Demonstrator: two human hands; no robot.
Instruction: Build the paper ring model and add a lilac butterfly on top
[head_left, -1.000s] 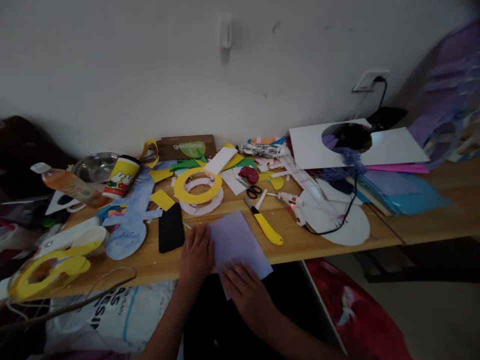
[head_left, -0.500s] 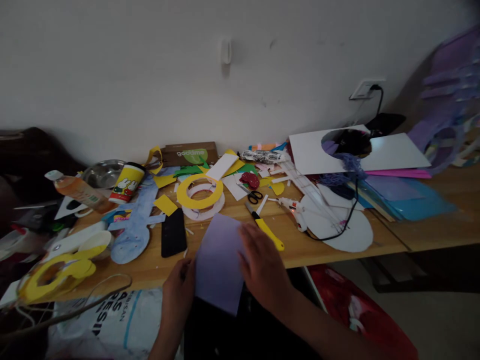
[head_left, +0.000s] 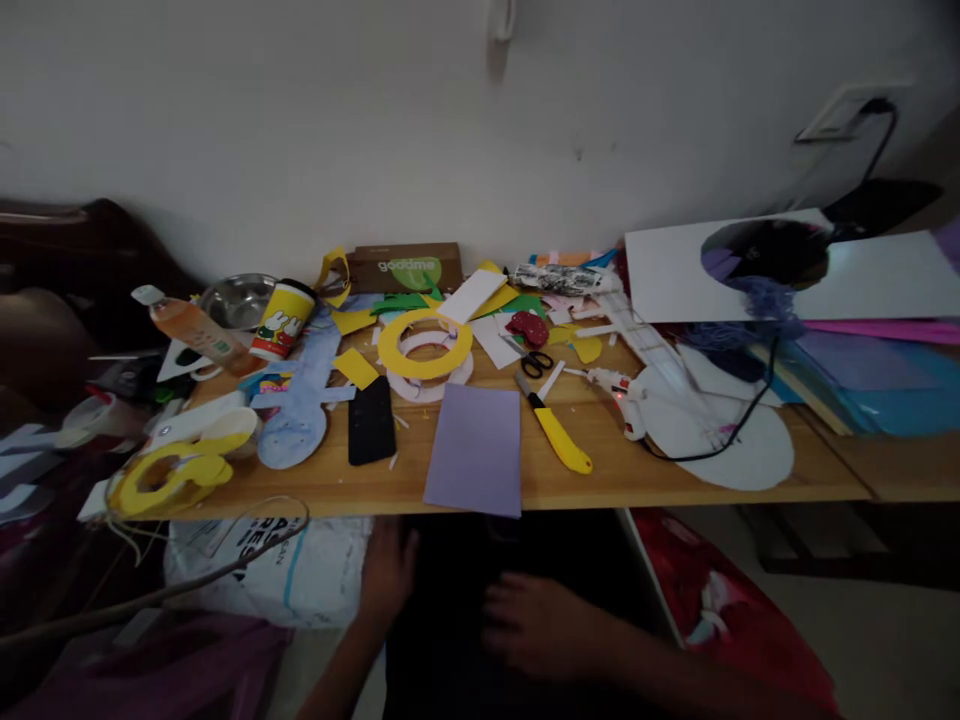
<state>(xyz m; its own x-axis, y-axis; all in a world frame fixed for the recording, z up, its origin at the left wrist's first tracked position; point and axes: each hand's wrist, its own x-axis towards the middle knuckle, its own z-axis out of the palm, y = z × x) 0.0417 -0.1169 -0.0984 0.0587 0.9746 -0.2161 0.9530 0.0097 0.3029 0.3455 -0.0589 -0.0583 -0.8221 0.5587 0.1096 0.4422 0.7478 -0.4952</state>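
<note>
A purple sheet (head_left: 475, 450) lies flat near the table's front edge, its lower corner reaching the edge. My left hand (head_left: 388, 570) is below the table edge by my lap, holding nothing, fingers apart. Over my dark clothing rests my right hand (head_left: 529, 622), empty, its fingers spread and a little blurred. Right of the sheet lies a yellow-handled utility knife (head_left: 559, 435), with black-handled scissors (head_left: 534, 362) behind it. A black phone (head_left: 371, 420) lies left of the sheet. Behind the sheet, a yellow paper ring (head_left: 390, 345) overlaps a white one.
A hot glue gun (head_left: 622, 395) with its cord lies on the right, beside white cut board (head_left: 750, 440). A drink bottle (head_left: 195, 330), a cup (head_left: 283, 320) and a metal bowl (head_left: 236, 300) stand at left. A red bag (head_left: 735, 610) sits below the table.
The purple sheet was between both hands above the front edge and now lies on the table. Both hands have let go and drawn back toward my lap. The view has shifted.
</note>
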